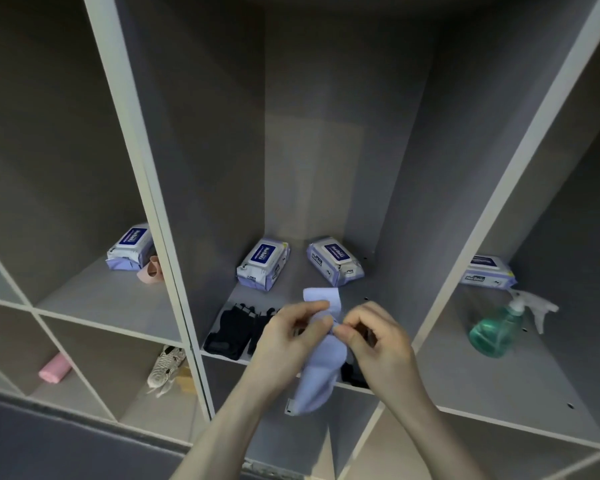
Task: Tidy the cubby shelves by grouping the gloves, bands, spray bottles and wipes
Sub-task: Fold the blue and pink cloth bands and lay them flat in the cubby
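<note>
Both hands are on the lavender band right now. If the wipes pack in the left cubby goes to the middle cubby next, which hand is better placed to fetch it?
Probably the left hand: it is nearer the left cubby's wipes pack, while the right hand would have to cross over.

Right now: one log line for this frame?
stage: sorting | left hand: pinches lavender band | right hand: pinches same band | location: front of middle cubby

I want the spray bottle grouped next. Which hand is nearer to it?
Right. The right hand is closer to the spray bottle, which stands one cubby over; the left hand is farther left.
</note>
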Motion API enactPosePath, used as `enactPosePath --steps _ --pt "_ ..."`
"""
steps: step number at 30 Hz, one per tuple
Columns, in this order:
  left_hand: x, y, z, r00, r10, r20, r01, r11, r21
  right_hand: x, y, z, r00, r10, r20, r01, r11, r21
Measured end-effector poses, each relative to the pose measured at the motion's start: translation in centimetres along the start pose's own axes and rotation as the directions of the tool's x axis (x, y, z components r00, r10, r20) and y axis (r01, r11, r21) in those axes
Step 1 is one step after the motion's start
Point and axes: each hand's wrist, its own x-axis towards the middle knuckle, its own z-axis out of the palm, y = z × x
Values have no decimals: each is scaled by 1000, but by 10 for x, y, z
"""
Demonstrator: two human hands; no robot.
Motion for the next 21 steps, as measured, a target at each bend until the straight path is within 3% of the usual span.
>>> enactPosePath --steps 4,8,12,15,18,21 --pt "0 3 -3 990 35 -136 -38 999 -15 -4 -6 6 988 -153 2 153 987 -41" --pt "3 8 -7 991 -43 -125 16 979 -205 -5 -5 5 973 -200 -112 201 980 -1" --pt "6 9 -3 971 -77 -228 25 974 -224 -5 -3 5 942 -301 -149 307 952 16" --pt "4 13 4 943 76 -323 -108 991 -83 -3 -4 4 951 -273 -145 281 959 33" --pt "1 16 9 906 237 -349 -242 970 31 -1 -10 4 983 -157 -92 159 987 20" --pt "-1 14 11 859 297 -417 -294 953 72 -3 -13 6 964 -251 -82 244 966 -87"
